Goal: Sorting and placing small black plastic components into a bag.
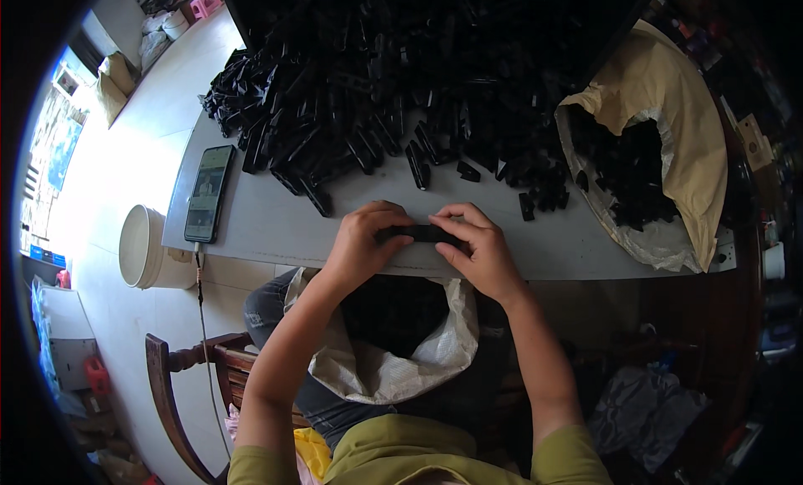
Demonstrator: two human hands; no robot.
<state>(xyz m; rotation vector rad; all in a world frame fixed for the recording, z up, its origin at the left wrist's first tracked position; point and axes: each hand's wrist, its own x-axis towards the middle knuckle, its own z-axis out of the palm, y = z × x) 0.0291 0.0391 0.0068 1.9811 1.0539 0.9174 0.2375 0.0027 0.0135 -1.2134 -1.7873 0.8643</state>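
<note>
Between both hands, just above the table's near edge, is a long black plastic part (416, 233). My left hand (368, 236) is closed round its left end, thumb along the near side. The right end sits in the fingers of my right hand (473, 244), thumb and forefinger pinching it. Its exact kind cannot be made out. Below the hands, a white woven sack (458, 338) lies open on my lap with dark contents. Beyond them spreads a big heap of long black plastic parts (360, 142), with small black pieces (539, 188) at its right side.
A brown paper-like sack (698, 150) of black pieces lies open at the table's right. On the left of the grey table (276, 225) is a phone (209, 194) with a cable (205, 334) hanging down. A white bucket (155, 249) and a wooden chair (163, 384) stand left.
</note>
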